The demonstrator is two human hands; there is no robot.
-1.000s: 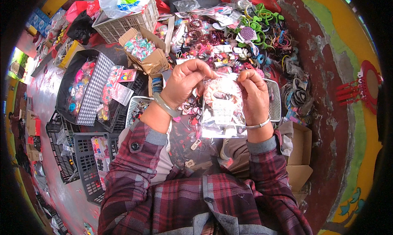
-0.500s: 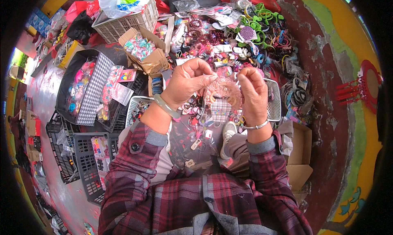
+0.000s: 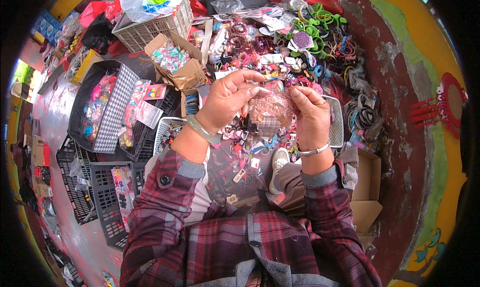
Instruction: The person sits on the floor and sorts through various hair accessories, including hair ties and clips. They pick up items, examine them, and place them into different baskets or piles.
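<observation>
The clear packet (image 3: pixel 270 110) hangs at the centre of the dial, between the two hands. Its thin film catches the light over a frilly pink ruffled piece (image 3: pixel 267 104) and a flat checked card (image 3: pixel 268 126). The left hand (image 3: pixel 226 101), at nine o'clock, has its grip pinched on the packet's upper edge; the right hand (image 3: pixel 314 111), at three, has its grip clamped on the opposite upper corner. A smooth, pale bangle (image 3: pixel 201 130) rings the left wrist (the right one wears a slim metal band (image 3: pixel 314 152)).

Perforated white plastic rims edge both sides: one basket (image 3: pixel 159 138) at eight o'clock, another (image 3: pixel 336 118) at three, just beyond the right hand. At ten, a torn-edged cardboard box (image 3: pixel 192 78) holds small wrapped pieces; at one, glossy green looped headbands (image 3: pixel 320 49) tangle on the heap.

Open room lies between the forearms; toward seven, the dark floor (image 3: pixel 220 169) is only thinly strewn, bounded by a pale shoe (image 3: pixel 278 173) at six.
</observation>
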